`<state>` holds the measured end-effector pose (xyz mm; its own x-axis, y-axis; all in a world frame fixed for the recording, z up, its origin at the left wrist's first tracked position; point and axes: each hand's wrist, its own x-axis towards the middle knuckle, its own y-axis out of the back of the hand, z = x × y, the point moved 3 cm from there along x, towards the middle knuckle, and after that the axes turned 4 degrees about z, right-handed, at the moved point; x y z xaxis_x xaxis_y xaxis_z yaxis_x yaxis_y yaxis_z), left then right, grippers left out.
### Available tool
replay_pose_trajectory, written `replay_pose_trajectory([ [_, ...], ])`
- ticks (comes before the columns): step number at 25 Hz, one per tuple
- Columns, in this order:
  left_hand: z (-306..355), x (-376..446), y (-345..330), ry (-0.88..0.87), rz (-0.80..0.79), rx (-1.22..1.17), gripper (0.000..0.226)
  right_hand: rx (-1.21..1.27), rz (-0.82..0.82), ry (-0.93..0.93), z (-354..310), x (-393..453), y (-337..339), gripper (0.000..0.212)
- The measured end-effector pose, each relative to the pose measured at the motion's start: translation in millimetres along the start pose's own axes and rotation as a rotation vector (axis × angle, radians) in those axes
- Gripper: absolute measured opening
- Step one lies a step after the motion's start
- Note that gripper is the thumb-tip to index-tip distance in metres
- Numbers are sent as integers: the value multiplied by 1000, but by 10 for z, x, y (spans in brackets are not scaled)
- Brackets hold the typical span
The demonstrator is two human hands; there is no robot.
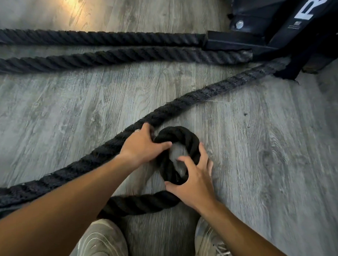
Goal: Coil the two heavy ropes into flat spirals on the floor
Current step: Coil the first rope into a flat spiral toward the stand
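Rope (176, 143), first tight loop on the floor (261, 163) between two hands.

From the head view, the left hand (144, 146) pressed the loop's near-left side, fingers (161, 145) spread over the rope rather than clamped; the right hand (193, 182) gripped the loop's lower right, fingers (181, 160) curled inside it. The risk, as I judged it: the stiff rope springs open if either hand lifts, and the tail (140, 203) by the shoes (103, 243) could snag.
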<state>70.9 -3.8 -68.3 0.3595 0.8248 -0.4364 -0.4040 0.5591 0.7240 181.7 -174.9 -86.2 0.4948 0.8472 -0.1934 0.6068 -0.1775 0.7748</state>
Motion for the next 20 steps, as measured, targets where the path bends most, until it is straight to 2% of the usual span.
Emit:
replay_pose_trajectory([
  [2,121,156,26,-263,-20,100,71,52,-46,39,30,-8,12,47],
  [4,117,206,-35,-402,-98,214,64,84,-93,113,78,93,84,38],
  [5,80,195,-47,-396,-86,203,59,83,-135,156,109,199,163,36],
  [7,-8,76,-19,-316,58,173,49,18,-278,212,100,499,403,41],
  [9,-137,-125,3,-183,188,219,45,-85,-378,228,14,820,615,56],
  [10,-200,-230,9,-119,218,209,46,-99,-353,209,-21,932,706,66],
  [12,-308,-415,25,4,237,124,48,-43,-202,81,-7,1000,780,81],
  [15,-356,-492,14,126,221,54,52,203,50,-239,94,526,511,80],
  [17,-317,-493,13,121,208,131,55,263,101,-436,1,112,159,90],
  [20,-297,-575,-12,80,187,200,59,193,116,-627,-202,70,-77,116],
])
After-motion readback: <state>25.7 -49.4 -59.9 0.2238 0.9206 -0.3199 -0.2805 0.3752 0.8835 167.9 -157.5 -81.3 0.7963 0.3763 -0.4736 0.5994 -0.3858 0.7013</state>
